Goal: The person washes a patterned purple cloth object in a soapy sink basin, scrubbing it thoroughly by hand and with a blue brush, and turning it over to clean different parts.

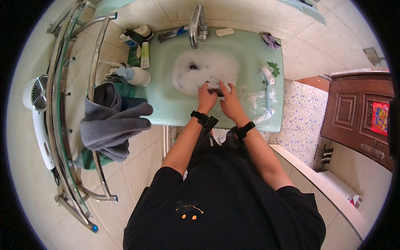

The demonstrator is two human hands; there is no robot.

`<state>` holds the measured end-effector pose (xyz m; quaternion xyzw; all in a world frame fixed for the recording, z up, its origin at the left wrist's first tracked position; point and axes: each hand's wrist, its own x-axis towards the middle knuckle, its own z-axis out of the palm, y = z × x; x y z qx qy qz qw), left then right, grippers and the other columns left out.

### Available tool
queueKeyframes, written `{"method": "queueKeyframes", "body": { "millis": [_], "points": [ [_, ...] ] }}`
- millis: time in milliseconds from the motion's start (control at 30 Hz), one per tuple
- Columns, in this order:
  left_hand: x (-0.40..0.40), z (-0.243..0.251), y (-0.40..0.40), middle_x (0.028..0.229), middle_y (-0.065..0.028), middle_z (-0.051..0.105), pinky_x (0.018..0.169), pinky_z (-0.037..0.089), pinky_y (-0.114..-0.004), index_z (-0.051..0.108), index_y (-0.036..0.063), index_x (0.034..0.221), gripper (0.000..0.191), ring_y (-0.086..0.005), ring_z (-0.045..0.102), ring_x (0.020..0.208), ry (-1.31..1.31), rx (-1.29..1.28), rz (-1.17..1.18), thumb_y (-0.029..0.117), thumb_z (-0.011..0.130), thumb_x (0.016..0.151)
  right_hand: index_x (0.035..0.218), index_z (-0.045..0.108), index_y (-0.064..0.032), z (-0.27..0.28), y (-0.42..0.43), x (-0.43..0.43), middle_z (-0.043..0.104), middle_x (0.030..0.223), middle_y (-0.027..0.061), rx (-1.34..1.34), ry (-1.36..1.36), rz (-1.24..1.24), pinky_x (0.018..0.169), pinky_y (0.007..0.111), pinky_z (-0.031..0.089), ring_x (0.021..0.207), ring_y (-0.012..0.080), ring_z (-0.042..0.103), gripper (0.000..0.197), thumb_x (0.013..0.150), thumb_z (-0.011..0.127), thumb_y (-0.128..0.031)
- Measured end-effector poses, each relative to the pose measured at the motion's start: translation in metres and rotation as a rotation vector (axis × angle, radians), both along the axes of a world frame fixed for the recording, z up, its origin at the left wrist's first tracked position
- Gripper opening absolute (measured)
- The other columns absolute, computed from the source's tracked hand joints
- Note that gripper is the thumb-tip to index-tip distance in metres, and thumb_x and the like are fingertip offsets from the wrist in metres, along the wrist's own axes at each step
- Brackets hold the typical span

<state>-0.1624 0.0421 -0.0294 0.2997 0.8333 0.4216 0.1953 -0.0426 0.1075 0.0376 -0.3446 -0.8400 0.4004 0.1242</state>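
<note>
Foamy water fills the basin of the pale green sink [162,109]. At the basin's near edge my left hand [207,97] grips a small dark object [215,90] covered in suds; what it is cannot be told. My right hand [228,100] is beside it with fingers spread, the fingertips at the object's right side. A chrome faucet [197,28] stands at the back of the sink. On the right part of the counter lies a light blue long-handled brush [268,93] with foam around it, near a green leafy sprig [273,69].
Bottles, a white-capped jar [144,32] and a green-white tube [145,55] crowd the counter's left side. A soap bar [225,32] lies right of the faucet, a purple cloth [270,42] in the far right corner. A grey towel [109,125] hangs from the metal rack [97,56] at left.
</note>
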Motion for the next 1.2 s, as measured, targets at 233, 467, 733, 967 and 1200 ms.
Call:
{"method": "queueKeyframes", "body": {
  "millis": [233, 467, 733, 967, 1200],
  "points": [
    [-0.034, -0.015, 0.012, 0.129, -0.0242, 0.052, 0.097, 0.042, -0.041, 0.05, -0.0079, 0.126, 0.048, -0.0337, 0.052, 0.117, -0.492, 0.099, -0.1, 0.015, 0.053, 0.083, 0.137, 0.039, -0.0038, -0.055, 0.032, -0.05, 0.045, 0.13, 0.0287, -0.307, 0.047, -0.196, 0.094, 0.041, 0.047, 0.116, 0.0404, 0.051, 0.06, 0.082, 0.063, -0.003],
    [-0.04, 0.008, 0.017, 0.126, -0.0311, 0.052, 0.101, 0.039, -0.045, 0.04, -0.0101, 0.135, 0.057, -0.0438, 0.05, 0.118, -0.287, -0.121, -0.12, 0.016, 0.052, 0.085, 0.136, 0.03, 0.006, -0.08, 0.056, -0.065, 0.024, 0.137, 0.0411, -0.029, -0.084, -0.392, 0.103, 0.052, 0.033, 0.125, 0.055, 0.031, 0.063, 0.081, 0.058, -0.007],
    [-0.054, -0.025, 0.021, 0.12, -0.035, 0.053, 0.099, 0.039, -0.048, 0.05, -0.0094, 0.125, 0.049, -0.0469, 0.049, 0.114, -0.355, -0.205, -0.143, 0.01, 0.051, 0.079, 0.135, 0.037, 0.0045, -0.1, 0.04, -0.089, 0.027, 0.136, 0.0416, 0.211, -0.436, 0.066, 0.107, 0.059, 0.025, 0.127, 0.0553, 0.03, 0.067, 0.077, 0.064, -0.013],
    [-0.074, -0.03, 0.012, 0.105, -0.0313, 0.06, 0.094, 0.042, -0.051, 0.057, -0.0093, 0.109, 0.038, -0.0463, 0.052, 0.108, -0.264, -0.499, -0.338, 0.012, 0.052, 0.078, 0.115, 0.056, 0.0058, -0.115, 0.041, -0.112, 0.057, 0.121, 0.0263, 0.205, -0.592, 0.482, 0.098, 0.055, 0.036, 0.124, 0.0466, 0.042, 0.046, 0.074, 0.067, -0.011],
    [-0.057, -0.006, 0.01, 0.11, -0.0283, 0.059, 0.094, 0.042, -0.05, 0.053, -0.0077, 0.113, 0.037, -0.0459, 0.053, 0.107, -0.089, -0.106, -0.098, 0.005, 0.052, 0.079, 0.113, 0.051, 0.0022, -0.104, 0.078, -0.099, 0.058, 0.113, 0.025, 0.084, -0.283, -0.043, 0.096, 0.049, 0.04, 0.118, 0.0467, 0.046, 0.042, 0.076, 0.065, -0.013]
  ]
}}
